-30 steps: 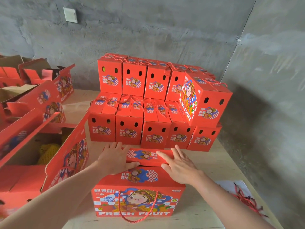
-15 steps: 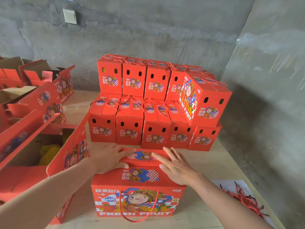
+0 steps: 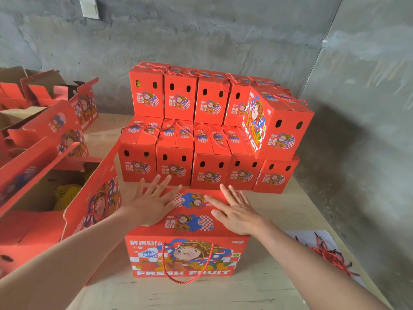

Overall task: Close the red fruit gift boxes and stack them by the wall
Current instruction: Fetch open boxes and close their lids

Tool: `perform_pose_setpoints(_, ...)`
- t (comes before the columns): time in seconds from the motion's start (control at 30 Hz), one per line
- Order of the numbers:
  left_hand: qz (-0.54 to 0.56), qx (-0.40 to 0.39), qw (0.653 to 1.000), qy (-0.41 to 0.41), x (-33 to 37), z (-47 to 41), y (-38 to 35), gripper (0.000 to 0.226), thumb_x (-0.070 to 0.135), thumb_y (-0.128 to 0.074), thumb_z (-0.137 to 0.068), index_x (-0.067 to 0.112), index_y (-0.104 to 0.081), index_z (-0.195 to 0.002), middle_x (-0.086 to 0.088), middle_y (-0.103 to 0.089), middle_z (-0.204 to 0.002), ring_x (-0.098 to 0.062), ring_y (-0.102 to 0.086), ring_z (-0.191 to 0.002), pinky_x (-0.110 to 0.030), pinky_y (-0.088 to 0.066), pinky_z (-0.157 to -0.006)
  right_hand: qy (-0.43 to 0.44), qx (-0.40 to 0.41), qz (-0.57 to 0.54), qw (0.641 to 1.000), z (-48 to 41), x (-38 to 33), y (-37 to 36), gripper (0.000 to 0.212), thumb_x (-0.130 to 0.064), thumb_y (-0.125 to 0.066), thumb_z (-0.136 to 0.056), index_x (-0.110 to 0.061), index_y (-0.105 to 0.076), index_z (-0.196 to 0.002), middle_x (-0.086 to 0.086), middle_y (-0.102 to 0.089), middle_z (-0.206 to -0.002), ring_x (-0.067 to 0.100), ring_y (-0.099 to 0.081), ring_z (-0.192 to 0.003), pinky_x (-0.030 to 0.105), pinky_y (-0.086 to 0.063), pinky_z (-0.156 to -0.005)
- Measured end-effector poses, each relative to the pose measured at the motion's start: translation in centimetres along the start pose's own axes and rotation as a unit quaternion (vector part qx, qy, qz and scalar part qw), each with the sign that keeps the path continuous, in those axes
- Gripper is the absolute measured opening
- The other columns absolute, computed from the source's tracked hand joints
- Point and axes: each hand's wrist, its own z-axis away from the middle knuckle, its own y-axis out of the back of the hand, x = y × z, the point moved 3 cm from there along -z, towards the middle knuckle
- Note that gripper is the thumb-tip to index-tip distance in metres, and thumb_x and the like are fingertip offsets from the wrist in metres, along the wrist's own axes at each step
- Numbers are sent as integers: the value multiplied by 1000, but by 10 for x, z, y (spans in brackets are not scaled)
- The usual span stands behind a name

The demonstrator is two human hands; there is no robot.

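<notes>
Gift box closed under left hand and right hand, fingers splayed; yellow fruit in open carton

Looks like a packing/storage rm to me: raw concrete walls, plywood bench, closed red gift boxes stacked 2 tiers, open cartons w/ netted fruit, spare rope handles.

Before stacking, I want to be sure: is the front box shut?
Shut: the box has its top flaps lying flat under the left hand and right hand.
</notes>
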Motion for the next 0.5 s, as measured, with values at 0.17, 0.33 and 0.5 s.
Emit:
perform_pose_setpoints(0.17, 39, 41, 998, 12, 10, 28, -14, 73, 62, 18, -82, 31, 15, -148, 11, 27, -152, -11, 25, -140, -41, 9, -116, 23, 20, -12, 999, 3, 2, -5, 49, -60, -17, -97, -59, 7, -139, -13, 28, -152, 14, 28, -142, 41, 16, -114)
perform_pose_setpoints(0.33, 63, 3, 997, 32, 18, 36, -2, 57, 46, -8, -101, 25, 10, -151, 5, 19, -157, -15, 17, -145, -37, 8, -117, 30, 36, -72, 996, -5, 12, 2, 41, -44, -24, -103, -56, -20, -142, -13, 6, -159, 14, 16, -145, 42, 9, -116)
perform_pose_setpoints(0.5, 84, 87, 989, 80, 64, 68, -19, 75, 55, 13, -90, 17, 0, -152, 1, 10, -159, -19, 13, -146, -32, 14, -113, 20, 106, -259, 960, -16, 26, 4, 37, -24, -44, -100, -41, -50, -133, -5, -37, -145, 13, -22, -138, 24, -14, -109)
